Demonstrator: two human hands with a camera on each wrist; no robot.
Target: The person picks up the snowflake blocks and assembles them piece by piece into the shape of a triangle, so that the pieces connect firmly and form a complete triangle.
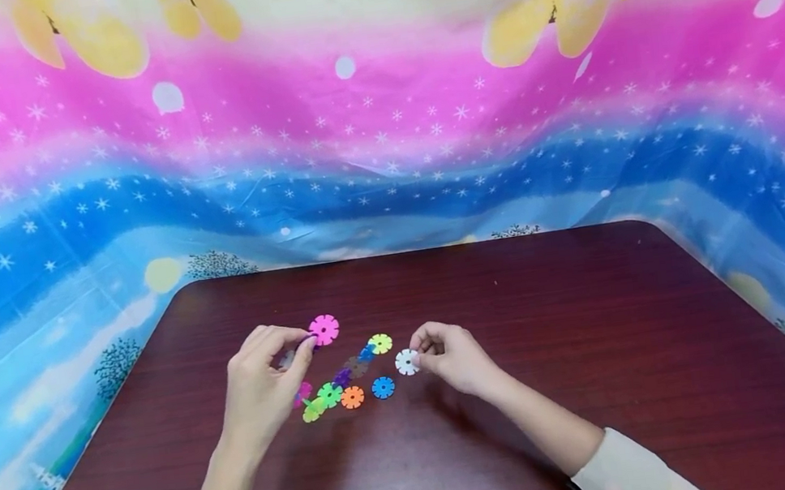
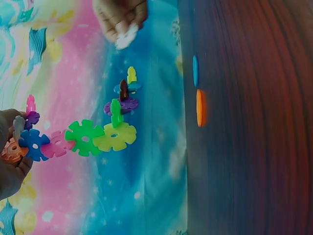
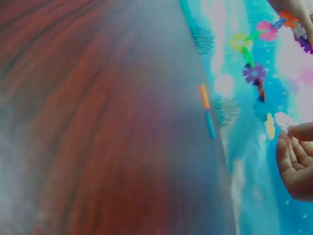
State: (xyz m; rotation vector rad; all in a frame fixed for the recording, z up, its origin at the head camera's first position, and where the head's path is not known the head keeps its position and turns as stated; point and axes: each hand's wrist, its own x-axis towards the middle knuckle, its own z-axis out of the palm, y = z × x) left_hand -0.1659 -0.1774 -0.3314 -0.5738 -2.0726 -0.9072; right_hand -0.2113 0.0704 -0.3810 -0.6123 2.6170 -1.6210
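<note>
My left hand (image 1: 253, 397) grips one end of a chain of notched plastic discs and holds it up above the table. The chain curves through blue, pink, green (image 2: 85, 138), yellow-green, purple and brown discs to a yellow disc (image 1: 379, 344) at its free end. A large pink disc (image 1: 324, 330) sticks up by the left fingertips, and the fingers partly hide grey and orange discs. Between thumb and fingers, my right hand (image 1: 459, 358) pinches a single white disc (image 1: 407, 362), held apart from the yellow one, just to its right.
A loose orange disc (image 1: 352, 398) and a loose blue disc (image 1: 383, 387) lie flat, side by side, on the dark red-brown wooden table (image 1: 595, 334). A printed pink and blue cloth (image 1: 379, 132) hangs around the table's far and side edges.
</note>
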